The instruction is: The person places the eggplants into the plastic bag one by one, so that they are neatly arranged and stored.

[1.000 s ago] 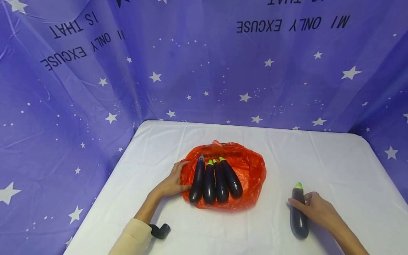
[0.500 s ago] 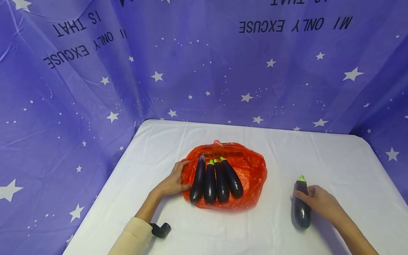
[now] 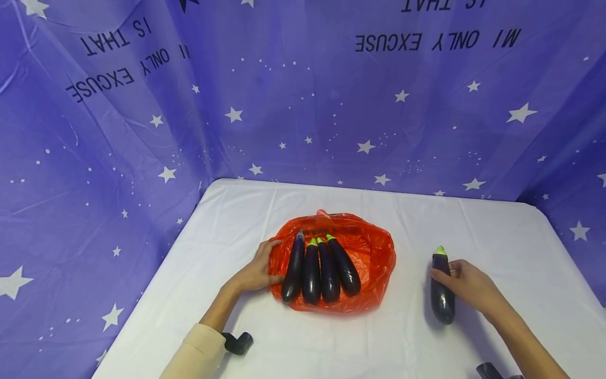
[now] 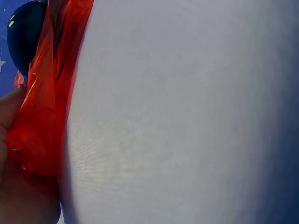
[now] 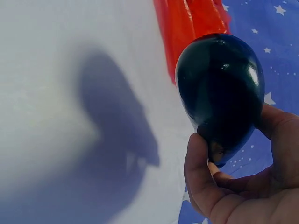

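An open red plastic bag (image 3: 376,263) lies on the white-covered table with several dark purple eggplants (image 3: 311,273) side by side in its mouth. At the bag's left side, my left hand (image 3: 255,268) holds the edge, thumb near the leftmost eggplant; the left wrist view shows red film (image 4: 39,135) against this hand. Off to the right of the bag, my right hand (image 3: 466,284) grips another eggplant (image 3: 442,295) near its green stem end, thumb across the front. In the right wrist view this eggplant (image 5: 222,88) is raised, its rounded end toward the camera and its shadow on the cloth.
The white tablecloth (image 3: 407,342) spans the table, and purple star-printed curtains (image 3: 303,105) hang behind it and at both sides. A black wrist-mounted device (image 3: 238,343) juts from the left wrist; another black piece (image 3: 490,371) shows below the right forearm.
My right hand has moved its eggplant away from the table's near edge, toward the back. The left hand, the bag and the eggplants in it have stayed put.
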`<state>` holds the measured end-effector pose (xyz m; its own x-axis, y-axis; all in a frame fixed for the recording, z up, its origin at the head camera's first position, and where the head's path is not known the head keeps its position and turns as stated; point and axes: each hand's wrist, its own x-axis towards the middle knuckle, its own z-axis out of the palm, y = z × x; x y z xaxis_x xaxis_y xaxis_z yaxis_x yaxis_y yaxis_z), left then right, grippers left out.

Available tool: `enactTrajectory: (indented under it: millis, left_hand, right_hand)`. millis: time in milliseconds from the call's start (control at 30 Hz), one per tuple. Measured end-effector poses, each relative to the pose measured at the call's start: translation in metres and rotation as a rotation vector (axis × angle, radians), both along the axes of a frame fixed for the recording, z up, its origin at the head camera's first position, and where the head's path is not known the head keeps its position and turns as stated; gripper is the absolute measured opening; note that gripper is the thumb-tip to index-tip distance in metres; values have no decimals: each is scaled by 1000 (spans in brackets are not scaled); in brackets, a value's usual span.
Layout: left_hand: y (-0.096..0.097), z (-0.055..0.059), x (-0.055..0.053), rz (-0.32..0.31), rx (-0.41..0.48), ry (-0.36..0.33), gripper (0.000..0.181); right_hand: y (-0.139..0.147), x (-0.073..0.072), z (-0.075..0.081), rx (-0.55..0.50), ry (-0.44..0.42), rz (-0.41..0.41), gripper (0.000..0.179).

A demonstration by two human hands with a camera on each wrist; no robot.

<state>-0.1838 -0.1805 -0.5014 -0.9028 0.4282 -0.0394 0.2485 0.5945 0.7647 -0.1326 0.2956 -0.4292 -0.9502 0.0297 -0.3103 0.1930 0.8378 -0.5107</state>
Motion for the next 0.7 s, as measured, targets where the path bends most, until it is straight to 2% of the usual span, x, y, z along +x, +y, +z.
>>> enactTrajectory:
  millis: [267,500,700]
  left_hand:
    - [0,-2,0,1,6,5,91]
    - [-1,-7,-1,-4,-9,29,90]
    - [0,-4,-1,-2,-1,21,90]
  right_hand:
    - [-11,-6,14,0,25,16,83]
    - [-26,-10,24,-30,51,25,76]
    - [-46,-13,36,-66,66,44,74]
